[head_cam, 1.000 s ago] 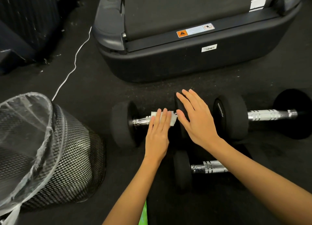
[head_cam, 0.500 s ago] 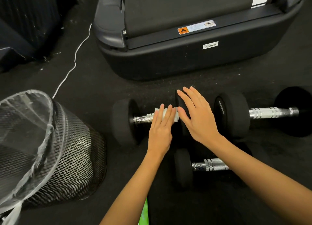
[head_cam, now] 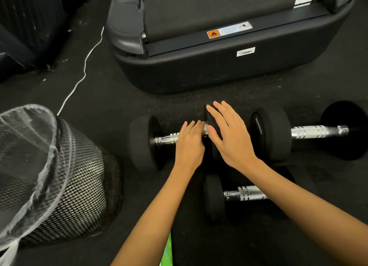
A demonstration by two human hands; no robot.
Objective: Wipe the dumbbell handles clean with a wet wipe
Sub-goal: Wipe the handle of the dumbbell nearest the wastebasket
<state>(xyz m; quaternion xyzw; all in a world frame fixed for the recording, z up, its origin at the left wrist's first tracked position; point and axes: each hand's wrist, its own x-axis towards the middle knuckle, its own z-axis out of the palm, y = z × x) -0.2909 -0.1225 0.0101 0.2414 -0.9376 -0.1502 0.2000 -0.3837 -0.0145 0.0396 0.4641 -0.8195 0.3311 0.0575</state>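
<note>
1. Orange-and-white warning sticker (head_cam: 229, 30) and white barcode label (head_cam: 245, 51) on black treadmill base (head_cam: 219, 72), beyond the fingertips; print too small to read.
2. Left hand (head_cam: 189, 144), fingers straight and pressed together, flat over chrome handle of black rubber-ended dumbbell (head_cam: 143, 142); wet wipe hidden beneath.
3. Right hand (head_cam: 231, 138), fingers slightly spread, resting on that dumbbell's right head.
4. Black mesh bin with clear liner (head_cam: 65, 186) left of the fingers; two more dumbbells right and nearer.

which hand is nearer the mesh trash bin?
Left. The left hand lies on the dumbbell handle, just right of the mesh bin; the right hand rests farther right.
</note>
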